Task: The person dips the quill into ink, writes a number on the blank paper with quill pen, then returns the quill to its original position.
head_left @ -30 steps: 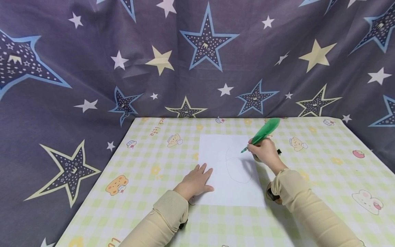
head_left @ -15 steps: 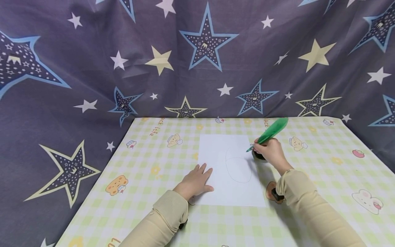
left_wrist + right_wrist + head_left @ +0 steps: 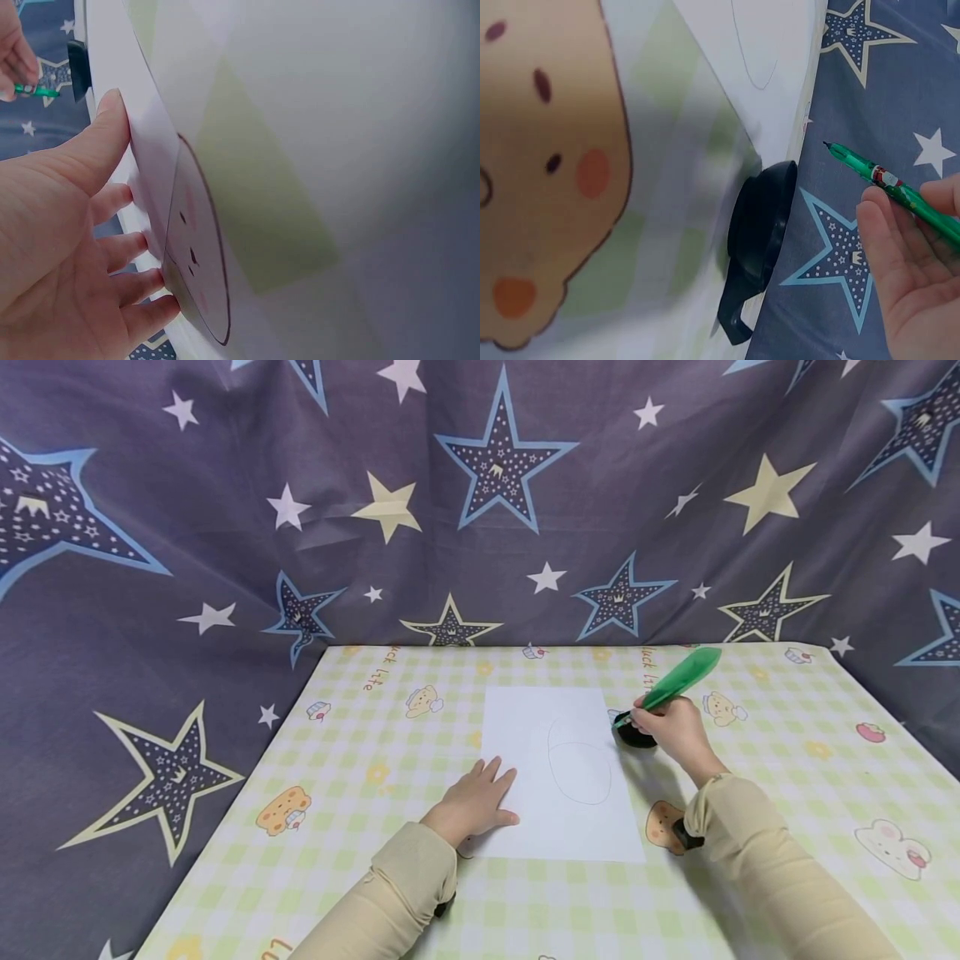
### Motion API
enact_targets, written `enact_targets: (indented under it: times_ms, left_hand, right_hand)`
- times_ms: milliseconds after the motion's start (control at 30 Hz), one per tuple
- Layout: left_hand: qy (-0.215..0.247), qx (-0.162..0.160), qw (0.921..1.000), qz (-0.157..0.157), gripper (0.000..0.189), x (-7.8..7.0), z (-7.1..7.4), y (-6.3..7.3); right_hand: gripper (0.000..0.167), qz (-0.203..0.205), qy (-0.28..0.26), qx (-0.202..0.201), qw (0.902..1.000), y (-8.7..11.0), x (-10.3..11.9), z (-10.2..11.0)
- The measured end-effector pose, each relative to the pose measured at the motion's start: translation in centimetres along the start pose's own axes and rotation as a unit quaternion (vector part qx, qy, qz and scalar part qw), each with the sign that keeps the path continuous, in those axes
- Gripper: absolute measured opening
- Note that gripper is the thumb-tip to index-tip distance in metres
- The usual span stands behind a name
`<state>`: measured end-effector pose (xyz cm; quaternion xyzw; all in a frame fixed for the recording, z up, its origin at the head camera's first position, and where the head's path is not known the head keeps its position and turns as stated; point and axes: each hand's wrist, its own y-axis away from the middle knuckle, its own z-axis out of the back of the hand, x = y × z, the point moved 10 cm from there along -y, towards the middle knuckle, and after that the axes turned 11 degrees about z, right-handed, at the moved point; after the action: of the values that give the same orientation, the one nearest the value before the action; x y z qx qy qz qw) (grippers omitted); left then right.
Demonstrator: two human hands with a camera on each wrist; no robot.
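A white sheet of paper [image 3: 540, 714] lies on the table, with a thin curved outline drawn on it. My left hand [image 3: 471, 803] rests on the paper's left edge, its fingers spread. My right hand [image 3: 681, 735] pinches a green feather pen [image 3: 686, 675], raised beyond the paper's right edge. The pen's dark tip [image 3: 827, 144] points left, above a small black pan-like dish [image 3: 761, 217] with a short handle. From the head, this dish [image 3: 637, 735] is partly covered by the right hand. The left wrist view shows the left thumb [image 3: 109, 131] at the paper's edge.
A checked, cartoon-printed cloth [image 3: 420, 893] covers the table. Behind it hangs a dark curtain [image 3: 480, 560] patterned with stars. Black straps [image 3: 686, 835] show under the wrists.
My right hand has moved right with the feather pen, from over the paper to over the black dish, which now shows more. My left hand has stayed in place.
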<state>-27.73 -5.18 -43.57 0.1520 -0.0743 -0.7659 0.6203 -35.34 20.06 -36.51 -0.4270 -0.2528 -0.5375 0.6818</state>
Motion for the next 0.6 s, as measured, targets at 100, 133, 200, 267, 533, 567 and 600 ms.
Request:
enact_targets:
  times_ms: [100,133,200,267,533,567,600]
  left_hand:
    - [0.001,0.0,1.0,0.001,0.071,0.1,-0.1,-0.1]
    - [0.0,0.0,1.0,0.001,0.071,0.1,-0.1,-0.1]
    - [-0.002,-0.001,1.0,0.001,0.071,0.1,-0.1,-0.1]
    - [-0.003,-0.001,1.0,0.001,0.071,0.1,-0.2,-0.2]
    - [0.001,0.001,1.0,0.001,0.071,0.1,-0.2,-0.1]
    - [0.003,0.001,1.0,0.001,0.071,0.1,-0.2,-0.1]
    - [0.003,0.002,1.0,0.001,0.071,0.1,-0.2,-0.1]
  right_hand:
    - [0.023,-0.001,-0.003,-0.006,1.0,0.0,-0.2,0.4]
    - [0.022,0.0,-0.002,-0.007,1.0,0.1,-0.3,0.5]
    - [0.022,0.002,0.007,-0.009,0.9999,0.1,-0.4,0.8]
    - [0.021,0.002,0.014,-0.011,0.9998,0.2,-0.6,1.1]
    - [0.023,-0.005,0.028,-0.013,0.9995,0.6,-1.2,2.1]
    - [0.023,-0.005,0.026,-0.013,0.9996,0.6,-1.2,2.2]
    - [0.023,-0.005,0.025,-0.014,0.9996,0.7,-1.3,2.4]
